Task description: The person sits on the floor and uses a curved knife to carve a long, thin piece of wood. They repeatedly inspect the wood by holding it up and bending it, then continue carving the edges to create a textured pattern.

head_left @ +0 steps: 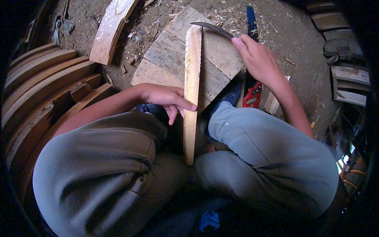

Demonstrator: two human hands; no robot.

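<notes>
A long, narrow strip of pale wood [192, 67] stands between my knees, its far end over a square board of grey planks [162, 55]. My left hand [167, 100] grips the strip around its middle, thumb on top and some fingers spread below. A dark curved blade, like a sickle [213, 27], is in my right hand [254, 55], which is closed round its handle; the handle itself is hidden. The blade's tip reaches across the far end of the strip. Along that strip's right edge run small rough notches.
A hand saw with a red handle [252, 94] lies on the dirt floor right of the board. Curved timber pieces [47, 79] are stacked at the left. One loose plank [112, 29] rests at the far left. More wood [351, 85] stands at the right, with shavings scattered about.
</notes>
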